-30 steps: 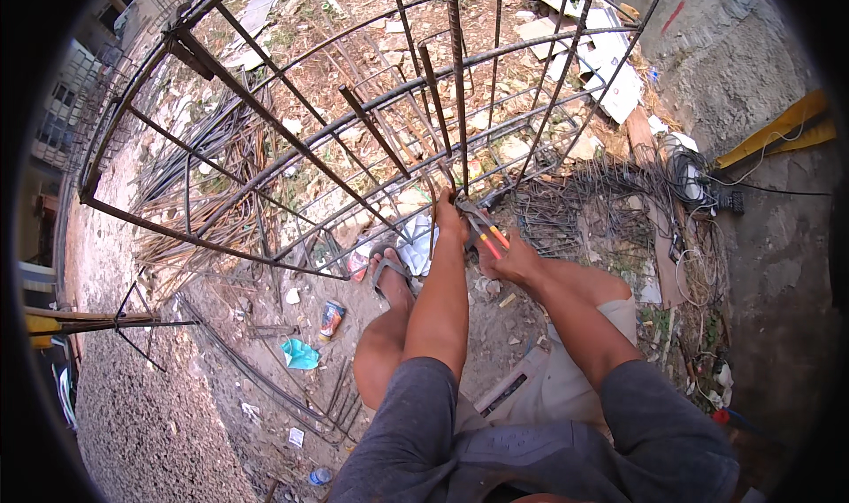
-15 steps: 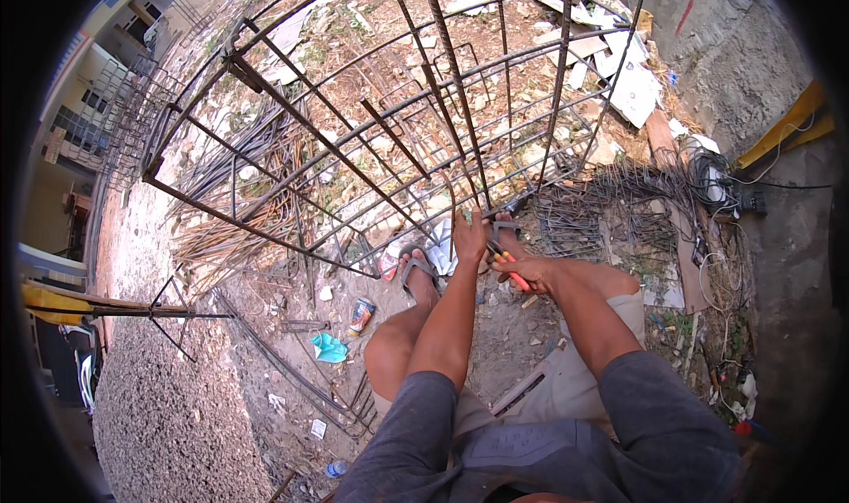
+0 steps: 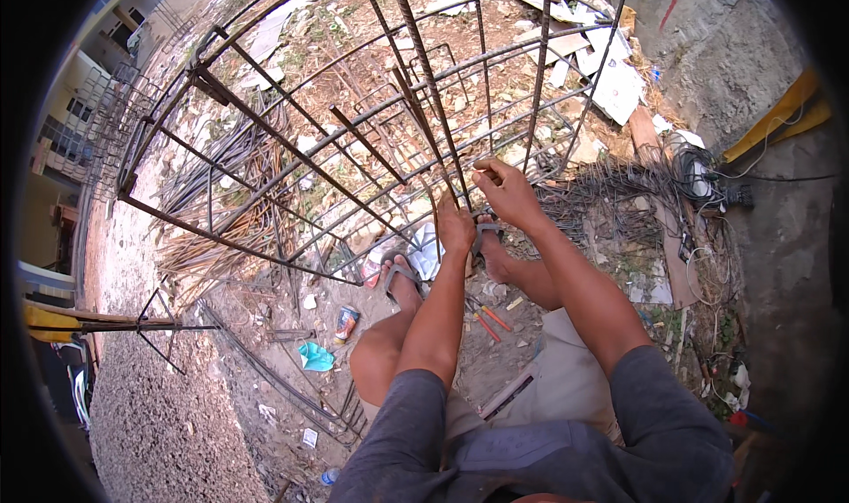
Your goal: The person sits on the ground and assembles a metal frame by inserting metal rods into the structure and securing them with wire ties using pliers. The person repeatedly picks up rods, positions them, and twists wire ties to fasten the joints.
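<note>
A rusty rebar cage (image 3: 336,140) lies on its side in front of me, its long bars crossed by hoops. My left hand (image 3: 456,226) is closed around the low end of one long bar. Just up and to the right, my right hand (image 3: 506,191) pinches a thin bar where it meets a hoop. I cannot make out whether any wire is in those fingers. A red-handled tool (image 3: 488,322) lies on the dirt between my legs, below both hands. My sandalled feet (image 3: 400,278) rest under the cage.
Loose bars and bent wire pile up to the right (image 3: 619,194), beside cables and a board. A crushed can (image 3: 346,322) and a teal scrap (image 3: 316,357) lie by my left leg. A gravel strip (image 3: 150,406) and a metal stand (image 3: 150,326) are at left.
Both hands have risen from near the ground onto the cage bars. The right hand has moved away from the red-handled tool. The view has tilted upward.
</note>
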